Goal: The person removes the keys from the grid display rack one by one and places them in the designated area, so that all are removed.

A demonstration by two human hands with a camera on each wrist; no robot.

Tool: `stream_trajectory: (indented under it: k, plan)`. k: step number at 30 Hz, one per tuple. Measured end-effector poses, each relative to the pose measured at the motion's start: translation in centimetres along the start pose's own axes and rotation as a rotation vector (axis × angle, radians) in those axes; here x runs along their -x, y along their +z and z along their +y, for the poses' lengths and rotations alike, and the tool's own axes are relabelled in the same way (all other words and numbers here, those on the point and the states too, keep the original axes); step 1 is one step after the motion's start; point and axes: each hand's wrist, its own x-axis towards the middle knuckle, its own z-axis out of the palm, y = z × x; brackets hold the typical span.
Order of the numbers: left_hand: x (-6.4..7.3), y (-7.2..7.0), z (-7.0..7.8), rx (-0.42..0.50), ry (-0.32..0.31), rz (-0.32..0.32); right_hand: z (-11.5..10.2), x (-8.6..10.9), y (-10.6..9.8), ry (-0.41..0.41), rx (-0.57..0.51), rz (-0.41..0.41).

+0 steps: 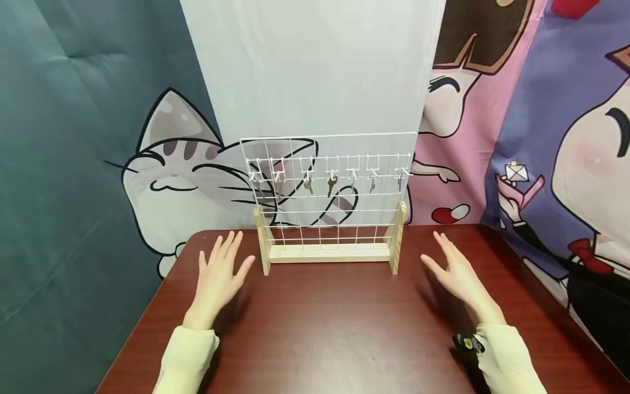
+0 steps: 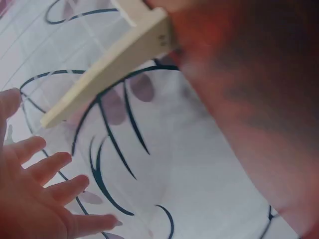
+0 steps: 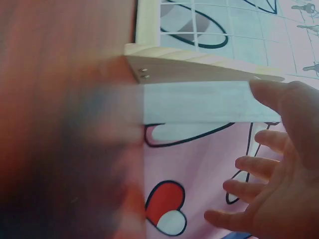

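A white wire-grid key rack (image 1: 330, 254) with pale wooden legs stands upright near the far edge of the reddish-brown bench (image 1: 320, 328), between its far corners. Metal keys (image 1: 332, 185) hang in a row from white hooks across the grid. The left hand (image 1: 216, 280) is over the bench towards the far left corner, the right hand (image 1: 459, 279) towards the far right corner; the hands are well apart, fingers extended, either side of the rack.
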Motion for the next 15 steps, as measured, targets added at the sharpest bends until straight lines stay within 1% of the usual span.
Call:
stream_trajectory:
  k: [2,4,8,12,14,15]
  plan:
    - [-1.1,-0.7,0.2,0.094,-0.008,0.001,-0.5,-1.0,-0.4,-0.015,-0.044,0.020]
    - [-2.4,-1.7,0.4,0.210,-0.014,0.018,-1.2,-2.1,-0.7,-0.016,-0.076,0.055]
    - [-5.0,-3.8,1.2,0.477,-0.038,0.066,-2.4,-4.2,-1.3,0.009,-0.163,0.101]
    - [-7.6,-5.6,2.1,0.736,-0.071,0.102,-3.3,-5.8,-1.8,0.027,-0.263,0.078]
    - [-8.9,-6.2,2.5,0.843,-0.082,0.116,-3.6,-6.4,-2.0,0.026,-0.291,0.066]
    - [-9.5,-6.4,2.7,0.881,-0.084,0.122,-3.8,-6.6,-2.1,0.021,-0.305,0.063]
